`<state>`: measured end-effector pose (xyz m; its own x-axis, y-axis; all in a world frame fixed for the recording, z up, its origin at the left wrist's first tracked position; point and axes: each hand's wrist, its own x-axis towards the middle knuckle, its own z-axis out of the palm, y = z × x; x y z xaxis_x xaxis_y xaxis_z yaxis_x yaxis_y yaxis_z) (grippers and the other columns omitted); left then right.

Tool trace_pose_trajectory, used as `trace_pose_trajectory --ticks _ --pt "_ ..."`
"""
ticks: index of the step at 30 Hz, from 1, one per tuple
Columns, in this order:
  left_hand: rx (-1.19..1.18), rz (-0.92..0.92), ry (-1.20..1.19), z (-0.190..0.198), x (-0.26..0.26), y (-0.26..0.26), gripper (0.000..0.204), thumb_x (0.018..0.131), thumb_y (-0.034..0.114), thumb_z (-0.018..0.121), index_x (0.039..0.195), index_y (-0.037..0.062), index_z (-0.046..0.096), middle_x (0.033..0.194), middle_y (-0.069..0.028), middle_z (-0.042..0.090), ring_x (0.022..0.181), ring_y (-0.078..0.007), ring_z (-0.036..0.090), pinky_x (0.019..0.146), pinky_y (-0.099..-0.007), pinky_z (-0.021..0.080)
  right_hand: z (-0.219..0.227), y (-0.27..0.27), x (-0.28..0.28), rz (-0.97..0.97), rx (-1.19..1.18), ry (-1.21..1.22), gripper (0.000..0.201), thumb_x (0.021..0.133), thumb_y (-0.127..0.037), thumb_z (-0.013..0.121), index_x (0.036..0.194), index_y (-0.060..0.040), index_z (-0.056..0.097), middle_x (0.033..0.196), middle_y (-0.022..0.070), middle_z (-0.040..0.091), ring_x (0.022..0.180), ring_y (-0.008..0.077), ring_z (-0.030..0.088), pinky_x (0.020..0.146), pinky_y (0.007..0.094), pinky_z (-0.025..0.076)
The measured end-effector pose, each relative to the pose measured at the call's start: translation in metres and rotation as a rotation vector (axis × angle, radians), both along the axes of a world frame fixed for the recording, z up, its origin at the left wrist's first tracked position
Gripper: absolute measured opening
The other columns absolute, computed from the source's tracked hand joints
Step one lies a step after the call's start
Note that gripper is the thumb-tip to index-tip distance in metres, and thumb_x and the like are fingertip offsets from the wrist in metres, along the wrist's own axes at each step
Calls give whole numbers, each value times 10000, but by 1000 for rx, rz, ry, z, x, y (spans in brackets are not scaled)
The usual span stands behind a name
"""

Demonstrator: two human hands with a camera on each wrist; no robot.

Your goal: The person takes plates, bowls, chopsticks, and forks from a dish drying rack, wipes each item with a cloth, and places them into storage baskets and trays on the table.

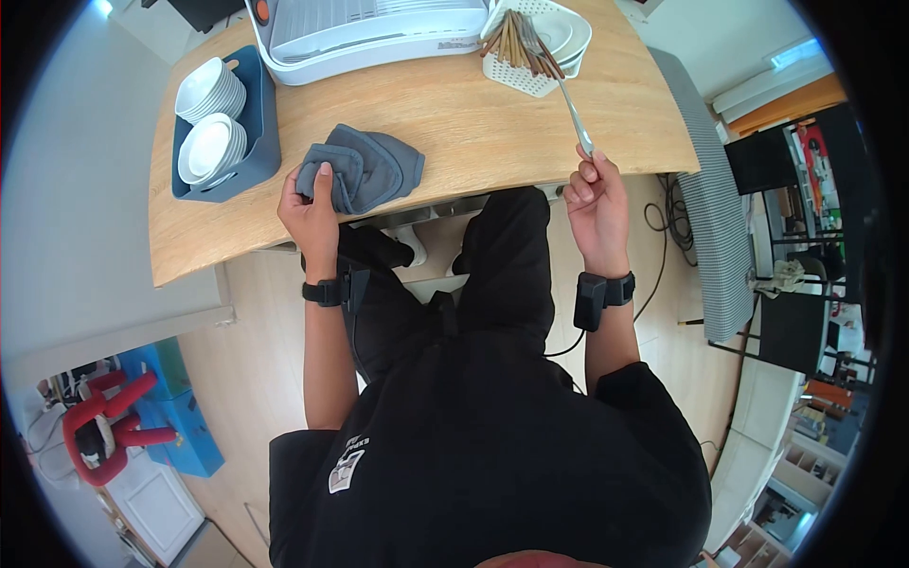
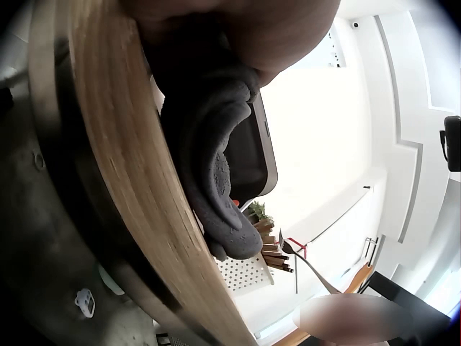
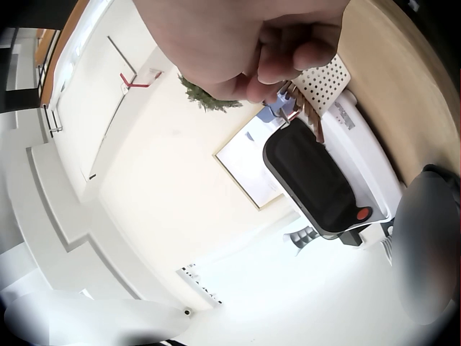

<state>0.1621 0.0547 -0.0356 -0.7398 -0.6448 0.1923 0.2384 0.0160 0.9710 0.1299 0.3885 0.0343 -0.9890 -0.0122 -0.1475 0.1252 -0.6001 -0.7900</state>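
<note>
My left hand (image 1: 312, 210) grips the near left part of a folded dark grey cloth (image 1: 379, 170) at the table's front edge, thumb on top. In the left wrist view the cloth (image 2: 209, 166) bunches below that hand. My right hand (image 1: 598, 204) pinches the handle end of a metal fork (image 1: 575, 115), held in front of the table edge. The fork's tines point away from me, overlapping the white perforated basket (image 1: 507, 76) in the head view. In that basket are several wooden chopsticks (image 1: 514, 43) and white plates (image 1: 561, 33).
A blue-grey bin (image 1: 260, 123) with stacked white bowls (image 1: 210, 90) stands at the table's left. A white dish rack (image 1: 379, 43) with a ribbed tray is at the back. The wooden table (image 1: 464, 133) ends just before my legs; a striped covered bench (image 1: 686, 189) stands at right.
</note>
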Motion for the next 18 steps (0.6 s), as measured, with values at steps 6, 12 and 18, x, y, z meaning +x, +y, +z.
trace_pose_trajectory --ticks 6,12,18 --pt "-61 13 -6 -4 2 0 264 898 148 709 1056 -54 645 938 -58 669 844 -102 598 794 -244 483 13 -20 -35 3 18 -47 310 973 -225 584 1171 13 578 740 -70 492 617 37 422 603 217 369" --pt "-84 1 -13 -5 4 -1 282 895 157 713 1070 -51 642 944 -64 669 850 -110 602 798 -255 489 15 -38 -75 34 -48 -41 325 954 -229 638 1185 -8 578 769 -75 531 615 32 437 590 208 382" --pt "-85 -16 -24 -1 7 0 292 897 162 713 1080 -54 640 944 -63 669 846 -106 602 785 -249 491 9 -45 -92 78 3 -94 343 941 -260 668 1184 -32 586 783 -76 548 617 33 443 588 206 386"
